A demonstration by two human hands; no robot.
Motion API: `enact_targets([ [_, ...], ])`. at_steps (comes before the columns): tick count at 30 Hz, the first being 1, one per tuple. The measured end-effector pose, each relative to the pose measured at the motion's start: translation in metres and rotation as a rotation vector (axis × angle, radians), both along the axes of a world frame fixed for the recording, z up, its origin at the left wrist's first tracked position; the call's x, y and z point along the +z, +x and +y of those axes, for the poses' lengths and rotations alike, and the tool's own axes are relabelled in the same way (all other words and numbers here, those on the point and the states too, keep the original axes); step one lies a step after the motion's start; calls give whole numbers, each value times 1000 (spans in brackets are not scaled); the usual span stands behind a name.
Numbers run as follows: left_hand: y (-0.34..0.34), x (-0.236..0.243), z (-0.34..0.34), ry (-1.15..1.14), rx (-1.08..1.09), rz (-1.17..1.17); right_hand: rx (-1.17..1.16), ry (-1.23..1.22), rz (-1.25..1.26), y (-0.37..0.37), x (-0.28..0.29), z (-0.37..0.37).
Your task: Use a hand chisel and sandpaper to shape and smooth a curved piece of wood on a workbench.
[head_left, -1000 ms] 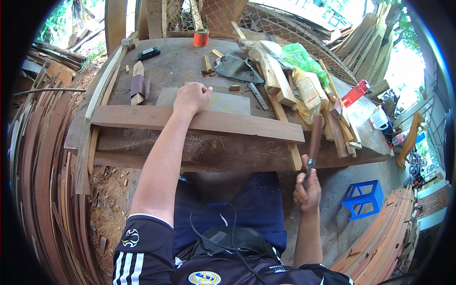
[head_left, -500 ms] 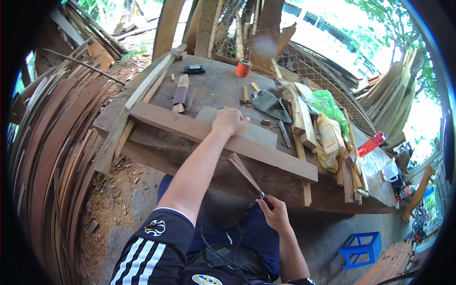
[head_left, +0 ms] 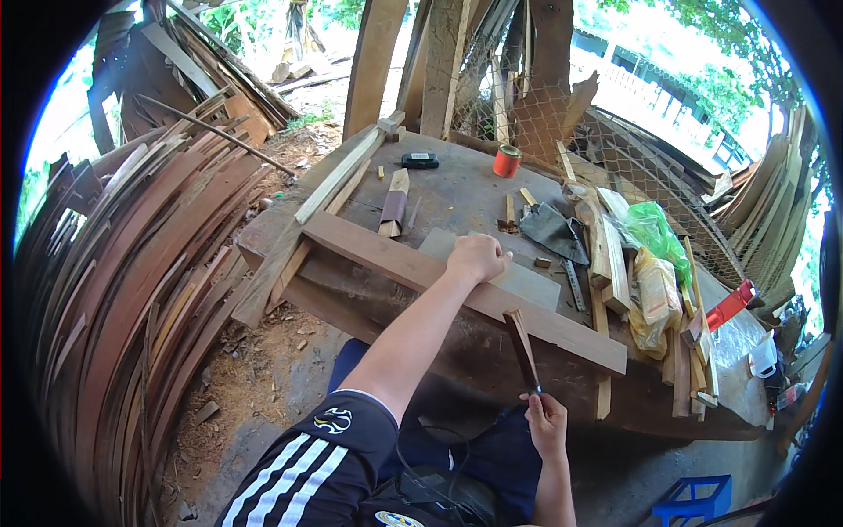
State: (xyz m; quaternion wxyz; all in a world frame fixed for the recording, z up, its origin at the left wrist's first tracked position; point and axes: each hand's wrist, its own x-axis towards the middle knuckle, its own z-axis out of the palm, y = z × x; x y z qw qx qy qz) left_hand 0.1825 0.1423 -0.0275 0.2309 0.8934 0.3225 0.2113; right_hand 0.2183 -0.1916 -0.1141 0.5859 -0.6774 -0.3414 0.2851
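Note:
My left hand (head_left: pixel 479 258) is closed, knuckles up, over the flat grey slab (head_left: pixel 543 286) on the bench. What its curled fingers hold, if anything, is hidden. Just in front of it, a long brown plank (head_left: pixel 413 274) runs along the bench's near side, and my left forearm crosses over it. Lower and to the right, my right hand (head_left: pixel 546 423) grips the handle of what looks like a chisel (head_left: pixel 522 350). Its long flat brownish blade points up toward the plank's near edge.
On the bench (head_left: pixel 465 206) are a red can (head_left: pixel 507 162), a small black case (head_left: pixel 420 161), a sandpaper-wrapped block (head_left: pixel 394 206), a grey cloth (head_left: pixel 553 230) and a metal ruler (head_left: pixel 574 285). Wood strips and bags (head_left: pixel 657 290) lie right. Stacked boards (head_left: pixel 149 255) stand left; a blue stool (head_left: pixel 694 501) is lower right.
The whole view has swung, so the bench sits farther right in the picture. The chisel has turned more upright in my right hand. My left hand keeps its place on the slab.

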Motion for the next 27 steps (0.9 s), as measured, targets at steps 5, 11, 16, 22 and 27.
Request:
enact_targets([
  [5,3,2,5,-30,53,44,-48,135,-272,-2,-12,-4],
  [11,3,0,7,-22,29,-1,-152,28,-522,-4,-10,20],
  [16,6,-2,7,-10,38,-5,-112,281,-577,-4,-17,12],
  [22,4,-3,9,7,45,48,-168,37,-552,2,-23,34],
  [27,5,-1,7,6,37,52,-159,285,-514,-5,-31,33],
])
